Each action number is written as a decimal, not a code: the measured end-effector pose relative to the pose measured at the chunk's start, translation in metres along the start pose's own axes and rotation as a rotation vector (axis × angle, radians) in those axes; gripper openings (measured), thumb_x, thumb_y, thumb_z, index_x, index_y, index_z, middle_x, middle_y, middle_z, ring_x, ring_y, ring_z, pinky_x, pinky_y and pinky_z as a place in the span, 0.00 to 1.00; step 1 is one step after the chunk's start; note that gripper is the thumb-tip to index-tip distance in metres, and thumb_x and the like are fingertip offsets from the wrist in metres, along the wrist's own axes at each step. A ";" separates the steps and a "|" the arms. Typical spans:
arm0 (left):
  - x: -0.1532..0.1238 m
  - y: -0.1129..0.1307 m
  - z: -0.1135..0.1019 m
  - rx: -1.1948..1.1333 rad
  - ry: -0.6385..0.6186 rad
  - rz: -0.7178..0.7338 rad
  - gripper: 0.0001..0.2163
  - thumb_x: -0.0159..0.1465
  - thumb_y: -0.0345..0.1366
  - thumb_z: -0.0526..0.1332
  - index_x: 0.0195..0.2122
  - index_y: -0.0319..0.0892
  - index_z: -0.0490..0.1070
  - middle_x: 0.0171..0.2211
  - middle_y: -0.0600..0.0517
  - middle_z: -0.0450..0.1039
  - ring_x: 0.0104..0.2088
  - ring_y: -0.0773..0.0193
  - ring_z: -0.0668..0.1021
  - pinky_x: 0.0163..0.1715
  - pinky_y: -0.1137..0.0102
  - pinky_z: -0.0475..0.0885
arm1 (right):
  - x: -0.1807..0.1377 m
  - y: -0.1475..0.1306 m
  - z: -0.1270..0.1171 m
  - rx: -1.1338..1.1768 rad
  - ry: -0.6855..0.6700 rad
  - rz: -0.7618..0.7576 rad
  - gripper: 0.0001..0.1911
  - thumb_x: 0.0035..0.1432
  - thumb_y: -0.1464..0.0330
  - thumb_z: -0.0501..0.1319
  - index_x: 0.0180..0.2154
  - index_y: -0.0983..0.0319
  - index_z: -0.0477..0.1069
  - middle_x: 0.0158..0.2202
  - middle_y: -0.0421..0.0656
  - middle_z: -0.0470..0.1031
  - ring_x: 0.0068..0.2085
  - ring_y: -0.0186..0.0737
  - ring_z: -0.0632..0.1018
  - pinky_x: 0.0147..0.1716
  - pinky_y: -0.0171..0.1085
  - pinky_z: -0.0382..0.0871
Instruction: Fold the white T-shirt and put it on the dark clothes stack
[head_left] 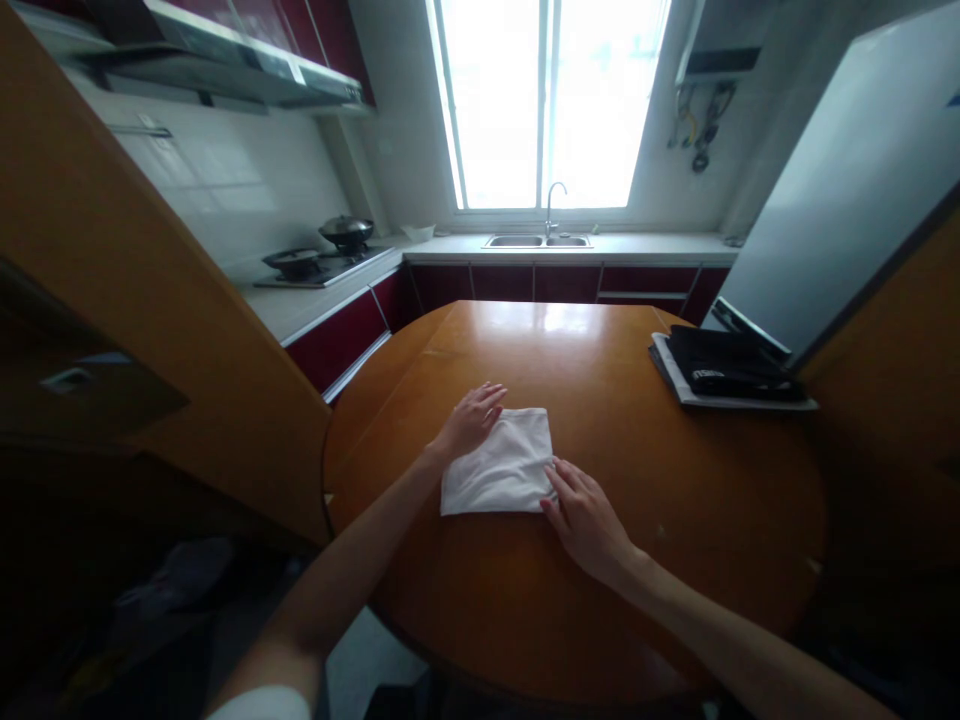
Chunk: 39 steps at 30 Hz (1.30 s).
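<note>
A white cloth (504,470), folded into a rough rectangle with slight wrinkles, lies on the brown wooden table (600,620). My left hand (471,420) rests at its upper left corner, fingers stretched out and pointing away from me. At the cloth's right edge is my right hand (583,508), its fingertips touching the fabric and its fingers loosely extended. Neither hand grips the cloth. The part of the cloth under my left hand is hidden.
Black folded fabric (724,362) lies on a pale flat item at the table's right. Beyond the table are a sink (517,241) under the window and a stove with a lidded pan (346,231). A refrigerator (832,190) stands to the right.
</note>
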<state>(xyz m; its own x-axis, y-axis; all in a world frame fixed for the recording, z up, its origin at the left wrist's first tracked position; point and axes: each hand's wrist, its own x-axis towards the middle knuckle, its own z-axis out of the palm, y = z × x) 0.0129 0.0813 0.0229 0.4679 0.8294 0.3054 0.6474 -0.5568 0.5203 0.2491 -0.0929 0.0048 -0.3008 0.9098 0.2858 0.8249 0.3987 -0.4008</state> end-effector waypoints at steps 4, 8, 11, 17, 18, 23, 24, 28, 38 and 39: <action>-0.030 -0.034 -0.009 0.008 0.009 -0.317 0.27 0.69 0.53 0.54 0.63 0.42 0.67 0.69 0.39 0.59 0.71 0.46 0.55 0.68 0.49 0.43 | 0.026 0.003 0.007 0.008 -0.049 -0.052 0.30 0.71 0.58 0.50 0.68 0.64 0.58 0.72 0.54 0.53 0.72 0.52 0.54 0.68 0.56 0.50; -0.036 -0.055 -0.012 0.005 0.096 -0.497 0.30 0.64 0.58 0.56 0.58 0.39 0.70 0.65 0.35 0.62 0.69 0.44 0.59 0.66 0.53 0.50 | 0.051 0.012 0.020 0.045 -0.045 0.001 0.27 0.70 0.57 0.52 0.64 0.62 0.65 0.68 0.55 0.62 0.69 0.54 0.61 0.66 0.57 0.55; -0.025 -0.059 -0.019 0.003 0.112 -0.597 0.26 0.54 0.58 0.65 0.41 0.40 0.75 0.55 0.35 0.71 0.63 0.35 0.65 0.62 0.49 0.56 | 0.082 0.022 0.014 0.135 0.078 0.228 0.20 0.67 0.62 0.55 0.56 0.62 0.71 0.58 0.57 0.73 0.61 0.53 0.72 0.59 0.49 0.65; -0.008 -0.044 -0.030 -0.171 0.040 -0.627 0.21 0.41 0.48 0.75 0.27 0.43 0.67 0.30 0.47 0.75 0.39 0.46 0.78 0.39 0.62 0.71 | 0.149 0.034 -0.002 0.379 -0.052 0.612 0.08 0.52 0.66 0.70 0.31 0.63 0.74 0.35 0.54 0.79 0.43 0.55 0.81 0.39 0.42 0.72; -0.007 -0.039 -0.032 -0.208 0.040 -0.617 0.21 0.41 0.47 0.75 0.28 0.43 0.67 0.28 0.48 0.74 0.35 0.50 0.78 0.35 0.64 0.71 | 0.154 0.034 -0.001 0.423 -0.045 0.628 0.09 0.49 0.67 0.71 0.30 0.62 0.73 0.33 0.52 0.79 0.41 0.53 0.80 0.37 0.41 0.71; -0.011 -0.002 -0.050 -0.344 0.111 -0.544 0.28 0.46 0.50 0.73 0.42 0.40 0.67 0.29 0.53 0.72 0.30 0.60 0.76 0.29 0.69 0.70 | 0.154 0.037 0.000 0.743 0.023 0.640 0.14 0.47 0.65 0.70 0.35 0.64 0.72 0.29 0.45 0.77 0.32 0.42 0.77 0.28 0.36 0.69; -0.012 0.009 -0.056 -0.386 0.124 -0.512 0.31 0.47 0.51 0.72 0.47 0.40 0.66 0.30 0.54 0.72 0.30 0.61 0.76 0.29 0.70 0.70 | 0.152 0.039 -0.003 0.815 0.039 0.625 0.15 0.48 0.64 0.70 0.35 0.65 0.72 0.29 0.45 0.77 0.31 0.41 0.76 0.28 0.36 0.69; -0.005 0.064 -0.082 -0.440 0.189 -0.304 0.35 0.52 0.50 0.72 0.58 0.41 0.66 0.32 0.54 0.74 0.32 0.62 0.77 0.32 0.71 0.72 | 0.142 0.058 -0.034 1.042 0.116 0.550 0.20 0.49 0.59 0.69 0.39 0.65 0.74 0.34 0.47 0.80 0.32 0.39 0.77 0.30 0.35 0.68; 0.089 0.181 -0.053 -0.470 0.240 0.022 0.19 0.50 0.44 0.74 0.40 0.41 0.77 0.32 0.53 0.77 0.32 0.62 0.77 0.34 0.68 0.73 | 0.058 0.146 -0.186 1.044 0.578 0.176 0.22 0.41 0.53 0.75 0.32 0.60 0.75 0.32 0.40 0.79 0.37 0.43 0.78 0.40 0.40 0.71; 0.101 0.188 -0.039 -0.507 0.206 0.046 0.19 0.50 0.43 0.74 0.39 0.41 0.77 0.31 0.53 0.76 0.31 0.63 0.77 0.34 0.69 0.73 | 0.048 0.159 -0.197 0.991 0.605 0.187 0.22 0.41 0.53 0.75 0.31 0.61 0.75 0.31 0.40 0.79 0.36 0.42 0.78 0.38 0.40 0.71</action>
<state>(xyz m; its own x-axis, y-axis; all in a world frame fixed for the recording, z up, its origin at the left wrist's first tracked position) 0.1586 0.0626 0.1825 0.3286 0.8250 0.4598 0.2343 -0.5428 0.8065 0.4606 -0.0086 0.1262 0.2814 0.8672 0.4109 0.0192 0.4230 -0.9059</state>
